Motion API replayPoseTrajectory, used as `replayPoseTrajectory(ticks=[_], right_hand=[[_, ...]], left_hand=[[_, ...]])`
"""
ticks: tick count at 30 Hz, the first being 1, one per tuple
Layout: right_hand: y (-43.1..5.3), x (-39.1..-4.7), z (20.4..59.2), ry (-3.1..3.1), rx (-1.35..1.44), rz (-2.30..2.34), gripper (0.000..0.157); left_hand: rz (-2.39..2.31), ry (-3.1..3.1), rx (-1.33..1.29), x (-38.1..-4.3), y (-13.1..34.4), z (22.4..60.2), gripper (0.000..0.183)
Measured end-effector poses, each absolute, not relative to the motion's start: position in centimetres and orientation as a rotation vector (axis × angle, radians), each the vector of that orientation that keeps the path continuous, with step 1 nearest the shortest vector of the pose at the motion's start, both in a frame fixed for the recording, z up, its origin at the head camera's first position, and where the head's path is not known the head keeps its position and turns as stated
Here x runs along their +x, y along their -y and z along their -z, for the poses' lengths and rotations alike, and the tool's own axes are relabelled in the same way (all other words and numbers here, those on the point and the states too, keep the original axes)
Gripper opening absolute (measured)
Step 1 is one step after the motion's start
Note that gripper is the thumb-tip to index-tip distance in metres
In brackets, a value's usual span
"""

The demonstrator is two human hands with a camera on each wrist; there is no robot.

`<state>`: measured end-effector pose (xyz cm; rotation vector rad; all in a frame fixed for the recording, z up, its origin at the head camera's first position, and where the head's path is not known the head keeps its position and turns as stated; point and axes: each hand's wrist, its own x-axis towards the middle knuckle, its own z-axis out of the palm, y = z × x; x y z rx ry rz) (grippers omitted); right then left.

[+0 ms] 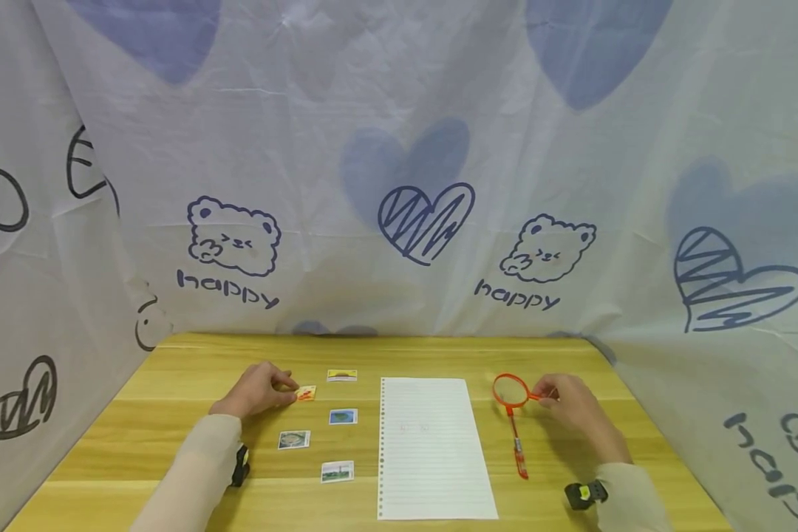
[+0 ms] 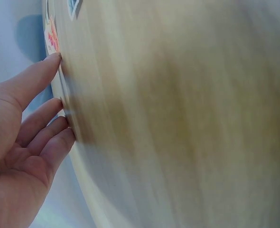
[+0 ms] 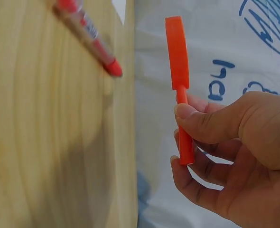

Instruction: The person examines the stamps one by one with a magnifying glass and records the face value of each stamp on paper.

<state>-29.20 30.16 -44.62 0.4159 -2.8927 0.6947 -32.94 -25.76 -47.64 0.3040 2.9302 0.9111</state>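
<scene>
Pinching the red magnifying glass (image 3: 178,52) by its handle between thumb and fingers, the right hand (image 1: 568,399) is at the right of the counter (image 1: 140,443), with the lens end toward the left. The left hand (image 1: 256,391) touches the left edge of a yellow-and-red stamp (image 1: 306,393) on the far left part; whether thumb and forefinger pinch it, I cannot tell. Thin paper like this is best handled lightly by its edges, so that it neither bends nor creases. A relaxed, steady grip should suit the glass, since a red-capped pen (image 1: 520,454) near its round end could be knocked. Between the hands, care is also due around the other stamps: yellow (image 1: 342,375), blue (image 1: 343,417), grey (image 1: 294,440) and green (image 1: 337,471), all left of the lined paper (image 1: 432,443).
</scene>
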Motion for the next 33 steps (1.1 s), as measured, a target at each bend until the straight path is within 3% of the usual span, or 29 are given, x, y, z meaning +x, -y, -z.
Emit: replayPoseTrajectory(ticks=[33], right_hand=[[-37.1, -28.7, 47.6, 2.908, 0.283, -0.691, 0.007]], left_hand=[[-0.933, -2.926, 0.313, -32.9, 25.8, 47.8, 0.017]])
